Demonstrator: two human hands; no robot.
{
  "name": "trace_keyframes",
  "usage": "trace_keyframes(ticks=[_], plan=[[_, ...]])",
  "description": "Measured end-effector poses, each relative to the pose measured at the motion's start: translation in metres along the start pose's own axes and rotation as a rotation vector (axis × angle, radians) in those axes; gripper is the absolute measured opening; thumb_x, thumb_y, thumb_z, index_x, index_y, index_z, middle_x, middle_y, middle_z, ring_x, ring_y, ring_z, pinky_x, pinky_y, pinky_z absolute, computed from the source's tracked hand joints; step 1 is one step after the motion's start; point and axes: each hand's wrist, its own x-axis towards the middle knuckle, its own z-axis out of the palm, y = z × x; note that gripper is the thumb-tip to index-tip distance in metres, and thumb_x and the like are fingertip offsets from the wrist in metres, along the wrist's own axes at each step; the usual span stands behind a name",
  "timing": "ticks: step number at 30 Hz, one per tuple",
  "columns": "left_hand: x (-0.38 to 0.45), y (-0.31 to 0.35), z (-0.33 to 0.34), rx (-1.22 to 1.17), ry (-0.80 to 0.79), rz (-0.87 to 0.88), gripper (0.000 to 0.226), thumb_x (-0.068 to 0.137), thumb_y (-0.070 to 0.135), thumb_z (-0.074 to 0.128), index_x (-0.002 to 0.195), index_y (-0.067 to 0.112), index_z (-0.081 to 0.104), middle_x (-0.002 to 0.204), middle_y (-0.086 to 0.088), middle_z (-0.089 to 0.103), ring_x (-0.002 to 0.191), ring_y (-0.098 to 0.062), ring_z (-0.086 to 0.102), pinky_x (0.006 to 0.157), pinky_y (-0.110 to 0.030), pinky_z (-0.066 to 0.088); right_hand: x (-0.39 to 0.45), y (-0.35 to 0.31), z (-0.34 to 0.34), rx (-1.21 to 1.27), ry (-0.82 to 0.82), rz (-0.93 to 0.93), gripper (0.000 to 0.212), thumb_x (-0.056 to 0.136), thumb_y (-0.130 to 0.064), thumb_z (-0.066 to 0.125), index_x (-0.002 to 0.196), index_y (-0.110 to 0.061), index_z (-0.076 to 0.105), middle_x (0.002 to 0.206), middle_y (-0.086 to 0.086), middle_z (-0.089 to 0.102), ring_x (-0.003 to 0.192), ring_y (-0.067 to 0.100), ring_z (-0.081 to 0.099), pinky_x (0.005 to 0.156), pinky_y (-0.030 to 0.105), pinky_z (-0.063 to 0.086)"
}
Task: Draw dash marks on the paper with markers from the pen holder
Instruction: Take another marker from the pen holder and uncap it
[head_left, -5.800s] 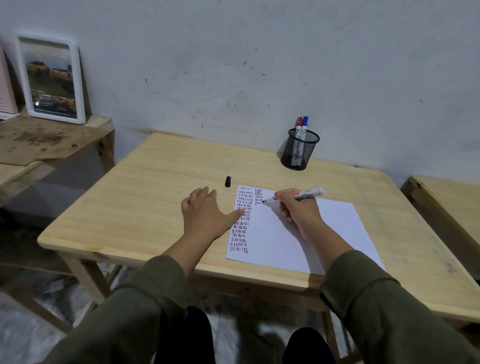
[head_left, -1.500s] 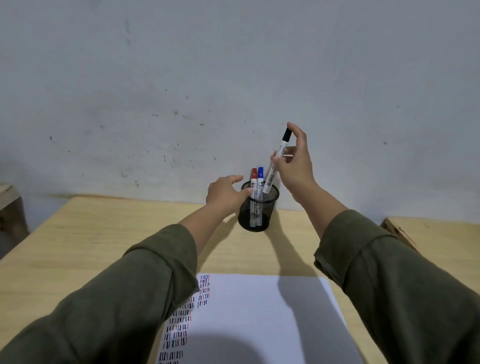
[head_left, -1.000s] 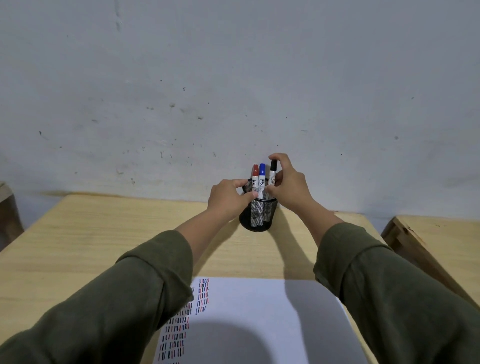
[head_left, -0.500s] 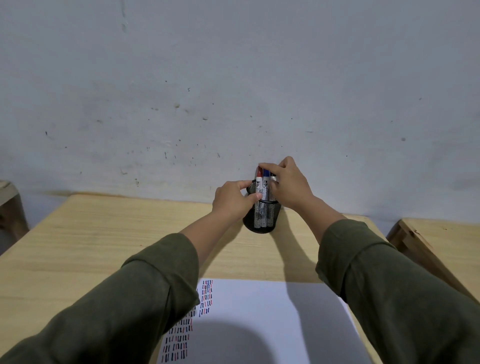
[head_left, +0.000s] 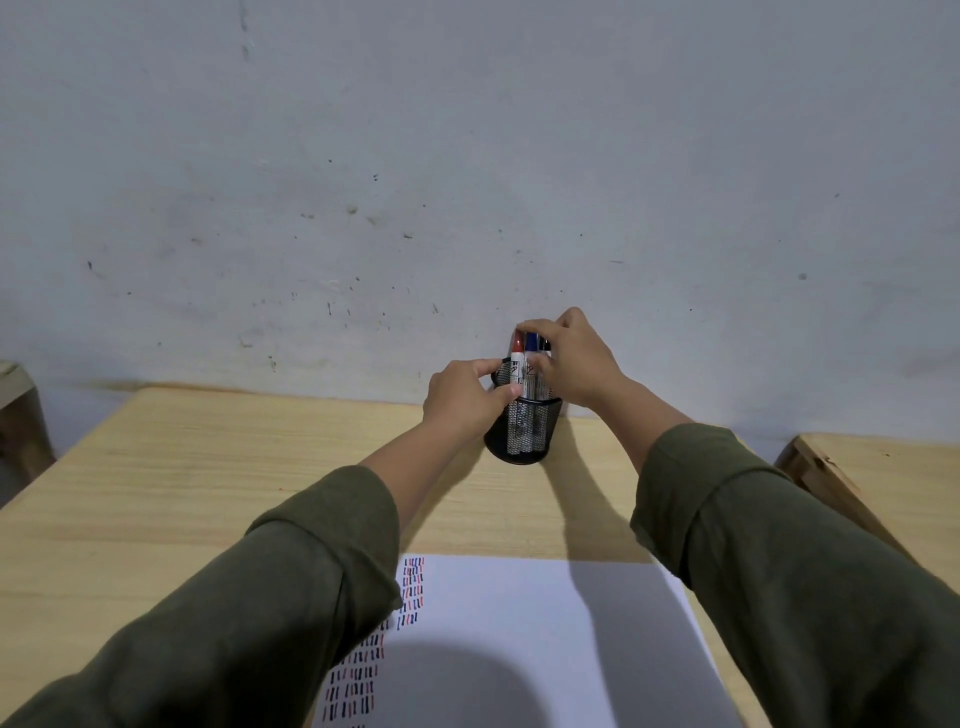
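A black mesh pen holder (head_left: 524, 436) stands at the table's far edge by the wall. In it stand a red marker (head_left: 516, 348), a blue marker (head_left: 531, 344) and a black marker (head_left: 543, 344). My left hand (head_left: 462, 400) grips the holder's left rim. My right hand (head_left: 576, 364) is closed over the marker tops, its index finger reaching across to the red cap and its thumb against the barrels. The white paper (head_left: 519, 613) lies near me, with columns of red, blue and black dashes (head_left: 410, 592) on its left side, partly under my left sleeve.
The wooden table (head_left: 208, 478) fills the lower view and butts against a grey wall (head_left: 467, 182). A second wooden surface (head_left: 883, 478) stands at the right. Another piece of furniture (head_left: 15, 410) shows at the left edge.
My right hand lowered the black marker into the holder and now sits closed on the marker tops. My left hand took hold of the holder's rim and stays there.
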Motion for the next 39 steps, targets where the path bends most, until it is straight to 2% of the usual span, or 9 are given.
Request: trace_keyframes(ticks=[7, 11, 14, 19, 22, 26, 31, 35, 39], plan=[[0.000, -0.002, 0.002, -0.032, 0.004, -0.021, 0.051, 0.082, 0.036, 0.068, 0.131, 0.024, 0.057, 0.136, -0.001, 0.058, 0.131, -0.019, 0.047, 0.099, -0.027, 0.038, -0.009, -0.006, -0.005, 0.251, 0.064, -0.007, 0.025, 0.081, -0.016, 0.069, 0.096, -0.023, 0.050, 0.093, 0.009, 0.054, 0.071, 0.018, 0.052, 0.058, 0.023, 0.038], [-0.003, 0.000, 0.001, -0.045, 0.010, -0.025, 0.050, 0.084, 0.034, 0.067, 0.131, 0.023, 0.057, 0.137, -0.005, 0.056, 0.131, -0.021, 0.046, 0.099, -0.028, 0.038, -0.022, -0.009, -0.003, 0.467, 0.126, 0.057, 0.029, 0.081, -0.006, 0.066, 0.099, -0.019, 0.047, 0.093, 0.005, 0.061, 0.079, 0.025, 0.063, 0.062, 0.025, 0.048], [-0.007, 0.003, -0.001, -0.060, 0.039, -0.010, 0.047, 0.084, 0.036, 0.066, 0.129, 0.022, 0.059, 0.136, -0.004, 0.057, 0.133, -0.022, 0.044, 0.103, -0.030, 0.036, -0.024, -0.015, -0.016, 0.660, 0.295, 0.113, 0.037, 0.081, 0.001, 0.063, 0.102, -0.023, 0.044, 0.090, 0.001, 0.059, 0.078, 0.023, 0.064, 0.063, 0.024, 0.054], [-0.014, 0.021, -0.017, -0.259, 0.155, 0.033, 0.033, 0.089, 0.036, 0.060, 0.118, 0.023, 0.066, 0.125, 0.002, 0.064, 0.121, -0.013, 0.054, 0.100, -0.025, 0.038, -0.023, -0.037, -0.063, 0.920, 0.488, 0.067, 0.040, 0.082, -0.004, 0.065, 0.102, -0.026, 0.039, 0.087, 0.004, 0.065, 0.074, 0.017, 0.067, 0.078, 0.033, 0.056], [-0.019, 0.041, -0.032, -0.430, 0.147, 0.071, 0.029, 0.092, 0.032, 0.057, 0.116, 0.020, 0.067, 0.116, 0.006, 0.067, 0.108, -0.007, 0.058, 0.097, -0.021, 0.041, -0.035, -0.053, -0.081, 1.057, 0.323, 0.034, 0.037, 0.084, -0.008, 0.067, 0.100, -0.023, 0.038, 0.084, 0.007, 0.068, 0.075, 0.017, 0.065, 0.071, 0.029, 0.053], [-0.040, 0.064, -0.049, -0.587, -0.003, 0.082, 0.031, 0.097, 0.031, 0.048, 0.121, 0.019, 0.064, 0.115, 0.004, 0.067, 0.104, -0.004, 0.056, 0.086, -0.024, 0.043, -0.061, -0.067, -0.081, 1.126, 0.038, 0.038, 0.031, 0.083, -0.008, 0.068, 0.094, -0.021, 0.042, 0.086, 0.015, 0.067, 0.071, 0.022, 0.061, 0.073, 0.033, 0.048], [-0.074, 0.071, -0.066, -0.651, -0.163, 0.079, 0.027, 0.098, 0.032, 0.046, 0.117, 0.025, 0.063, 0.109, 0.010, 0.065, 0.107, -0.006, 0.054, 0.089, -0.031, 0.036, -0.101, -0.079, -0.083, 1.142, -0.033, 0.075, 0.027, 0.084, -0.006, 0.066, 0.092, -0.017, 0.043, 0.081, 0.012, 0.066, 0.067, 0.016, 0.061, 0.061, 0.023, 0.045], [-0.103, 0.071, -0.074, -0.704, -0.138, 0.043, 0.013, 0.093, 0.028, 0.055, 0.100, 0.023, 0.065, 0.092, 0.012, 0.066, 0.104, -0.010, 0.054, 0.090, -0.030, 0.035, -0.135, -0.088, -0.090, 1.113, -0.102, 0.058, 0.023, 0.086, -0.012, 0.065, 0.098, -0.015, 0.046, 0.084, 0.011, 0.073, 0.080, 0.026, 0.064, 0.068, 0.027, 0.048], [-0.126, 0.067, -0.080, -0.790, -0.021, -0.059, 0.016, 0.089, 0.031, 0.063, 0.075, 0.023, 0.066, 0.088, 0.008, 0.065, 0.100, -0.011, 0.054, 0.081, -0.027, 0.039, -0.168, -0.098, -0.098, 1.096, -0.253, 0.063, 0.017, 0.090, -0.027, 0.060, 0.103, -0.018, 0.053, 0.090, 0.011, 0.070, 0.069, 0.018, 0.063, 0.061, 0.022, 0.051]])
